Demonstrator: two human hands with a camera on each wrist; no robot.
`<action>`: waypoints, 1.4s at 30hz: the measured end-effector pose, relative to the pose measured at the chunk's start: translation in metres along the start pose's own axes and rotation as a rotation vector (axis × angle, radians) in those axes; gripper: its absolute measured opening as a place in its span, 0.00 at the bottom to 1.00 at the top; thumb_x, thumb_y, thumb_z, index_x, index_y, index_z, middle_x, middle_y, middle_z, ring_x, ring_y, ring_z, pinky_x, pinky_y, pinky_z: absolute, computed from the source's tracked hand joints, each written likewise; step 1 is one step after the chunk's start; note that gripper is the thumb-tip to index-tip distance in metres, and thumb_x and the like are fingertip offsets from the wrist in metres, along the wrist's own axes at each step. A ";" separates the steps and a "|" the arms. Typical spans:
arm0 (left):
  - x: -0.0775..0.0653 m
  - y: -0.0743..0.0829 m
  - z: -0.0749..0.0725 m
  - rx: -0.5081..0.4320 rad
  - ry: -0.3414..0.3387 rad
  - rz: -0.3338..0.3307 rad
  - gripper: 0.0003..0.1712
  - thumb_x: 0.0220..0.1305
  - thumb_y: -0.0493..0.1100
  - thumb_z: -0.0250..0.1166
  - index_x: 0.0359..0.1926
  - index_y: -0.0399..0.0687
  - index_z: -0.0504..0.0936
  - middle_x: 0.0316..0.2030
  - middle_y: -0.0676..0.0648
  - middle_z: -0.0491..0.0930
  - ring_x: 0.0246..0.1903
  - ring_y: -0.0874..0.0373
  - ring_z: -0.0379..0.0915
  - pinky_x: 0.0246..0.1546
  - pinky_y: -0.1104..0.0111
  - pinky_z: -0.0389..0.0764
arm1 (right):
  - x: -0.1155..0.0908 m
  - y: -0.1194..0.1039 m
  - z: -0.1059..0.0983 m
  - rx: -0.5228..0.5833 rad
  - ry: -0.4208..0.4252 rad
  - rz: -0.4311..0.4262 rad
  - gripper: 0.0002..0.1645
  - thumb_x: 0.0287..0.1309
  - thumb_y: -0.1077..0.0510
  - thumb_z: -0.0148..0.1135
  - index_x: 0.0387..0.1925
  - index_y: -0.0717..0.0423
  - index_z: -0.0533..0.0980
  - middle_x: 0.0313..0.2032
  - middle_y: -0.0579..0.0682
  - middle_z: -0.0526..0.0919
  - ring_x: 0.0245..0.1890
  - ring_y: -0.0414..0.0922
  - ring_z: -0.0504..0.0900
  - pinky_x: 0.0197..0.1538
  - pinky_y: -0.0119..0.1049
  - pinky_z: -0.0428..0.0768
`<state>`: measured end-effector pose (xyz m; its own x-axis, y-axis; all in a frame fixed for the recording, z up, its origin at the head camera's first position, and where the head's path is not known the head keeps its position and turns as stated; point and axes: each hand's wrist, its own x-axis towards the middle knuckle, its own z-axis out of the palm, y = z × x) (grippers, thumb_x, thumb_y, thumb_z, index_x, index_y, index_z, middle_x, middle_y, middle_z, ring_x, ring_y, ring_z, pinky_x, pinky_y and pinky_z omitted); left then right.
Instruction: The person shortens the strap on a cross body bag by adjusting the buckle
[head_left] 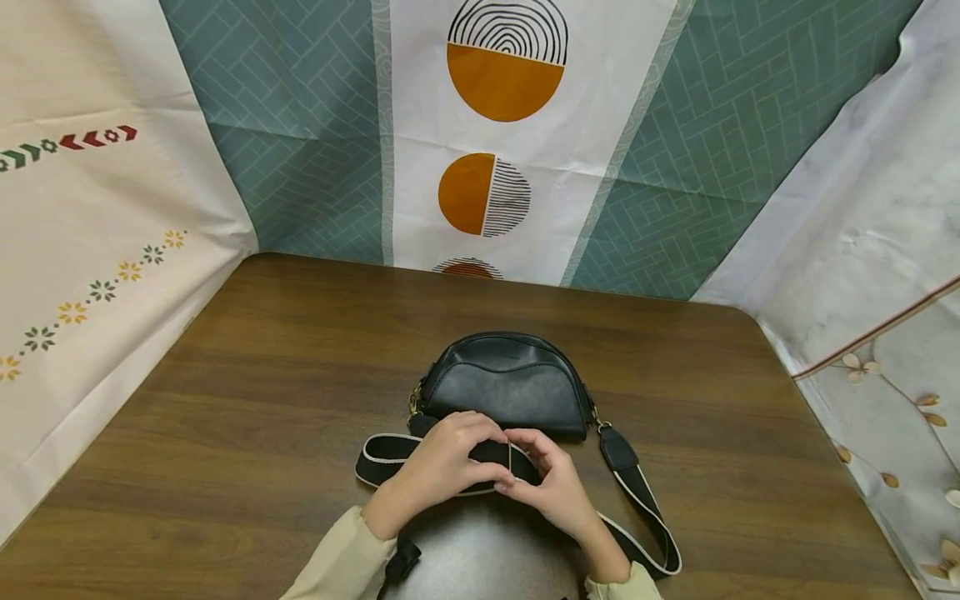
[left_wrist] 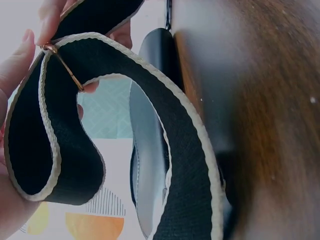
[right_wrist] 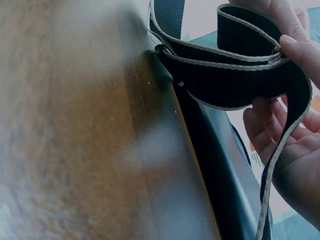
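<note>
A black half-moon handbag (head_left: 510,383) stands on the table, its wavy front flap facing me. Its black strap (head_left: 648,508) with cream edging is clipped on by gold hardware at both ends. Just in front of the bag, my left hand (head_left: 442,462) and right hand (head_left: 553,483) meet at a thin gold slider buckle (left_wrist: 67,70) on the strap. The left fingers pinch the webbing beside the buckle, where a loop hangs down. In the right wrist view, the right hand (right_wrist: 295,145) holds the strap, with thumb near the buckle and fingers under the webbing.
The brown wooden table (head_left: 262,433) spreads out around the bag. Patterned cloth (head_left: 300,167) hangs behind it, with pale cloths at the left and right sides. A strap loop (head_left: 375,454) lies left of the hands. Near my left sleeve is a small black item (head_left: 402,562).
</note>
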<state>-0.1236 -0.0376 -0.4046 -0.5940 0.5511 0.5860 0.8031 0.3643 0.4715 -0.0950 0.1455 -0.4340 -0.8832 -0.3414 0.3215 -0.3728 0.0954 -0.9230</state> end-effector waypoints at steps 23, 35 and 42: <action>-0.019 -0.007 -0.013 0.030 0.016 -0.152 0.33 0.41 0.53 0.72 0.48 0.40 0.74 0.45 0.50 0.74 0.46 0.57 0.70 0.47 0.65 0.69 | -0.001 0.000 -0.004 0.013 0.017 -0.013 0.26 0.42 0.72 0.65 0.47 0.65 0.71 0.43 0.60 0.74 0.42 0.42 0.75 0.43 0.32 0.73; -0.032 -0.008 -0.021 0.032 -0.048 -0.322 0.38 0.47 0.51 0.69 0.56 0.37 0.68 0.47 0.48 0.73 0.43 0.56 0.71 0.43 0.62 0.72 | 0.000 0.002 -0.006 0.038 0.025 0.018 0.24 0.42 0.72 0.64 0.46 0.67 0.71 0.42 0.60 0.76 0.43 0.41 0.75 0.45 0.31 0.72; -0.036 -0.010 -0.021 0.006 -0.076 -0.383 0.38 0.48 0.47 0.69 0.57 0.37 0.64 0.38 0.50 0.75 0.34 0.62 0.73 0.37 0.68 0.73 | 0.000 0.004 -0.007 0.051 0.034 0.027 0.24 0.42 0.72 0.64 0.45 0.68 0.70 0.41 0.60 0.77 0.43 0.42 0.75 0.45 0.31 0.72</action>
<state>-0.1111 -0.0771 -0.4170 -0.8459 0.4286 0.3174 0.5242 0.5590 0.6425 -0.0983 0.1520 -0.4361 -0.9021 -0.3072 0.3030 -0.3350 0.0561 -0.9406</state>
